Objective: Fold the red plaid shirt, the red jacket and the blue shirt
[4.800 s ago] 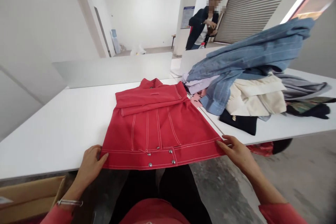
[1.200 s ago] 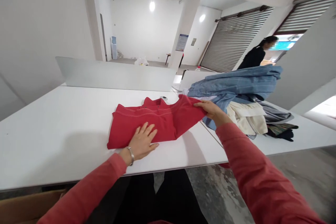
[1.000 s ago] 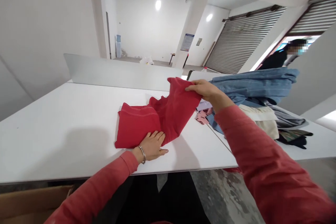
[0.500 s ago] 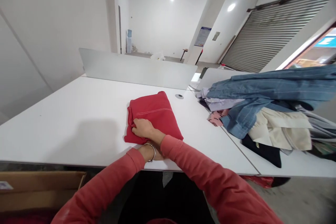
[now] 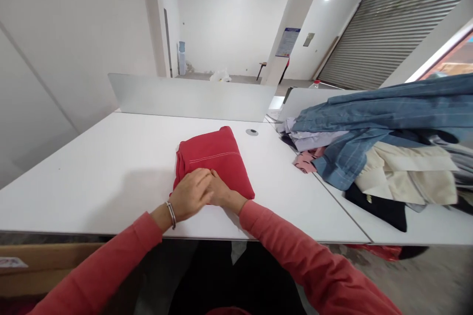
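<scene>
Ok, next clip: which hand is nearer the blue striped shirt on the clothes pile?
The right hand is nearer; it rests on the folded red garment, left of the shirt in view. The left hand touches it, farther from the shirt.

Coral-red long-sleeved top (image 5: 306, 261) with snug, plain cuffs, a thin silver bangle (image 5: 170, 215) worn just above the left hand (image 5: 188, 194). Black trousers (image 5: 236, 280) show just below the front edge of the white tabletop (image 5: 111, 182).
</scene>
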The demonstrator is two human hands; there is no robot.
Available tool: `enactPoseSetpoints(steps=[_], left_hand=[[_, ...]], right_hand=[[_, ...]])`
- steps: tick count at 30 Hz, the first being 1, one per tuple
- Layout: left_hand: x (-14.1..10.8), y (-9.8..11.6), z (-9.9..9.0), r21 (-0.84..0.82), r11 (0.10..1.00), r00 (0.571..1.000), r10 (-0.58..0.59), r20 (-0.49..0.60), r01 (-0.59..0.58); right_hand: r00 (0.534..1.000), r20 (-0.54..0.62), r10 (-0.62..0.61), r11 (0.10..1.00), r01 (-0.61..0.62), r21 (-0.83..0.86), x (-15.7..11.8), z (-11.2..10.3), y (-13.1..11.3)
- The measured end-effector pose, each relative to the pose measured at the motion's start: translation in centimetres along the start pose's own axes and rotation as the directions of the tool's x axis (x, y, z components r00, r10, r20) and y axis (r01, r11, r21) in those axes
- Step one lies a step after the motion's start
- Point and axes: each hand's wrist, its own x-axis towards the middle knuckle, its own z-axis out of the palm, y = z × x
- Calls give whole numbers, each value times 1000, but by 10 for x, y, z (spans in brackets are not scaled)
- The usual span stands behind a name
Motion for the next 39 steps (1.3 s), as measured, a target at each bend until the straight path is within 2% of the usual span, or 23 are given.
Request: enactPoseSetpoints(steps=[2,5,7,9,11,13,15,16,18,19,21,24,26,30,31,33,36,38,39], left_hand=[[-12,-23,8,2,992,984,-129,123,130],[-33,-51,17,60,985,951,-171,258,160],[-42,-61,14,98,982,929,-184,322,160],[-43,-64,7,123,984,916,-168,365,132],[-38,-57,-1,174,981,932,-142,333,88],[-29,-41,-5,277,960,976,-93,196,35],[-18,-16,0,362,931,998,28,61,-48],[-12,-2,6,372,922,995,96,38,-103],[0,24,22,342,929,987,111,114,-144],[5,33,31,334,937,985,54,165,-107],[13,43,48,341,940,951,-117,287,13],[24,39,56,362,925,844,-284,454,117],[32,33,51,359,928,786,-295,544,100],[42,26,39,393,919,691,-263,673,-33],[43,25,38,410,910,685,-259,681,-64],[42,23,41,431,898,702,-252,666,-87],[47,15,41,418,908,724,-261,639,-41],[60,5,27,404,915,704,-300,644,20],[70,-1,13,402,913,698,-330,636,65]], right_hand=[[1000,6,24,999,-24,33,-1,-3,-5],[998,56,-13,994,7,111,-10,-24,1],[995,76,-64,985,50,164,-21,-37,16],[1000,5,-27,978,25,205,-34,-42,39],[988,-111,111,965,-80,251,-45,-36,63],[957,-172,235,939,-177,296,-51,-21,82],[942,-182,282,924,-215,317,-51,-2,94],[940,-186,285,922,-216,321,-50,7,96],[938,-203,279,923,-204,328,-47,19,97],[938,-210,276,923,-198,330,-45,23,96],[938,-212,273,924,-194,330,-45,26,95],[944,-183,276,922,-206,327,-46,27,92],[951,-153,269,923,-209,324,-45,26,91],[965,-95,243,924,-201,327,-47,18,93],[965,-90,245,921,-202,333,-49,15,95],[958,-94,270,909,-222,353,-59,11,100],[917,-115,382,862,-309,402,-82,12,116],[867,-112,486,806,-395,442,-99,18,130],[839,-102,534,773,-436,461,-107,21,138]])
